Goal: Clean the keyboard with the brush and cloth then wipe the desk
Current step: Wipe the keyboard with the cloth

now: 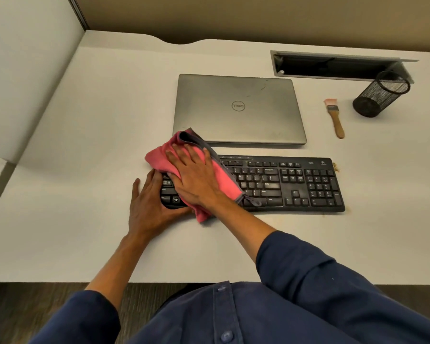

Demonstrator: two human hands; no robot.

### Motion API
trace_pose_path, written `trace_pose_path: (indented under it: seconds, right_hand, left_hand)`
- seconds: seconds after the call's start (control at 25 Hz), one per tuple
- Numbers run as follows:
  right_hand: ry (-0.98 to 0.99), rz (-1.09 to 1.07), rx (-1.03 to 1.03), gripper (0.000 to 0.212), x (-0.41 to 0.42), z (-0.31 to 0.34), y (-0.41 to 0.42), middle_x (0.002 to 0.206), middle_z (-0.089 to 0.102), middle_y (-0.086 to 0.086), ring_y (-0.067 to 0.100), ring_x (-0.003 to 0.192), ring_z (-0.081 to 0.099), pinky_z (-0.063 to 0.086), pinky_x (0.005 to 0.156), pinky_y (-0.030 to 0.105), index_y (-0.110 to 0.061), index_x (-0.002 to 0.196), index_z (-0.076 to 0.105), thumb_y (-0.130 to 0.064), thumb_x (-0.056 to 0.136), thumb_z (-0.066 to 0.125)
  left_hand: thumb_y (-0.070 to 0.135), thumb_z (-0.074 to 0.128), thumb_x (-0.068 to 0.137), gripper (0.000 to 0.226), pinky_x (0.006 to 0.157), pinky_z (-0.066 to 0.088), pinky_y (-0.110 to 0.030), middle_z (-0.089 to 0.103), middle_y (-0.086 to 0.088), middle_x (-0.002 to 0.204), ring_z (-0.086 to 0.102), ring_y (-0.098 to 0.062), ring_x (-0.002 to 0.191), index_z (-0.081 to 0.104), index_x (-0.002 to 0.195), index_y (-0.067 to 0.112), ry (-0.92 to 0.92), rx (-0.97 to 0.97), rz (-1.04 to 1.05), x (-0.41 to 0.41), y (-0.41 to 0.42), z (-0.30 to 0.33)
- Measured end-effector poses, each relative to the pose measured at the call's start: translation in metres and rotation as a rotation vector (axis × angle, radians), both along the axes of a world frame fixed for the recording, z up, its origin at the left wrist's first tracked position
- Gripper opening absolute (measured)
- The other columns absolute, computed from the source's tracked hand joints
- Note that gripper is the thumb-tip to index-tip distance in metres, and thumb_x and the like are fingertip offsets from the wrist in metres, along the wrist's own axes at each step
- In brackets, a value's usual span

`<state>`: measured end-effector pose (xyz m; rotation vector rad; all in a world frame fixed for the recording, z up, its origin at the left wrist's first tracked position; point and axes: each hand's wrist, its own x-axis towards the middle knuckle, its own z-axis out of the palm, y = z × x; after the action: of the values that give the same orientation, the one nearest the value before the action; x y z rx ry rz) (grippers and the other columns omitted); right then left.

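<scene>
The right hand [193,176] lies flat, fingers spread and straight, pressing a pink cloth [210,170] with a grey hem onto the left end of a black keyboard [283,184]. The left hand [147,202] cups the keyboard's left end, fingers against its side and thumb along the front edge — a steadying hold on the keyboard. The keyboard sits mid-desk, parallel to the front edge of the white desk [72,145]; a small logo and model mark at its top right corner are too small to read. Pale crumbs lie at the keyboard's right end.

Just behind it lies a closed grey laptop [238,108] with a round "DELL" badge, seen upside down. The brush [334,117] — wooden handle, pale bristles pointing toward the back edge — lies right of the laptop, untouched. Beside it, nearer the back right corner, stands a black mesh pen cup [380,95], next to an open cable hatch [333,65].
</scene>
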<state>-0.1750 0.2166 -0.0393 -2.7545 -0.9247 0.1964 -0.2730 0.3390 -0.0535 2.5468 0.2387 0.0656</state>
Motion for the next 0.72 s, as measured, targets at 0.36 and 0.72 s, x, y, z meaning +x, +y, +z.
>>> trace_pose_path:
  seconds: [0.36, 0.72]
  right_hand:
    - [-0.032, -0.085, 0.004, 0.064, -0.003, -0.003, -0.056, 0.164, 0.02, -0.001, 0.018, 0.151, 0.015, 0.001, 0.123, 0.049, -0.02, 0.156, 0.023, -0.044, 0.097, 0.02]
    - [-0.064, -0.335, -0.079, 0.07, 0.009, 0.001, -0.183, 0.164, 0.021, 0.002, 0.019, 0.152, 0.015, 0.001, 0.123, 0.048, -0.018, 0.157, 0.02, -0.046, 0.094, 0.01]
  left_hand:
    - [0.096, 0.057, 0.051, 0.131, 0.124, -0.003, -0.045, 0.036, 0.009, 0.157, 0.018, -0.008, 0.15, 0.021, 0.155, 0.025, 0.014, 0.032, 0.012, 0.0, -0.002, 0.003]
    - [0.095, 0.053, 0.053, 0.128, 0.123, -0.007, -0.043, 0.034, 0.003, 0.158, 0.025, -0.014, 0.149, 0.022, 0.156, 0.025, 0.009, 0.065, 0.01, -0.003, -0.005, 0.006]
